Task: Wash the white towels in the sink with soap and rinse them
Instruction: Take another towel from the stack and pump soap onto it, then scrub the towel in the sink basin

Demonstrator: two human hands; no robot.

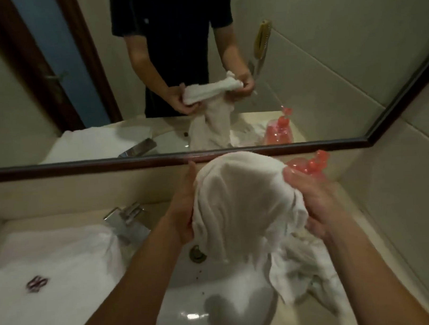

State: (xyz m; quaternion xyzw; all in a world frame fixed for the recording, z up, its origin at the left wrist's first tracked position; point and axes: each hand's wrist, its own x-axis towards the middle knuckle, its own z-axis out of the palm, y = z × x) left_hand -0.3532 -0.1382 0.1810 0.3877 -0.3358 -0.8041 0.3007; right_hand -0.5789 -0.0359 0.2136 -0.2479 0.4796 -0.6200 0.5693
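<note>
I hold a bunched white cotton towel point(242, 198) above the white ceramic sink point(215, 309); my left hand point(183, 212) and right hand point(316, 202) both grip it from the sides, and its lower end hangs down into the basin. A second crumpled white towel point(309, 268) lies on the right rim. If I wring too hard, water may splash onto the folded white towel with dark embroidery point(54, 280) beside the chrome tap point(126, 221).
</note>
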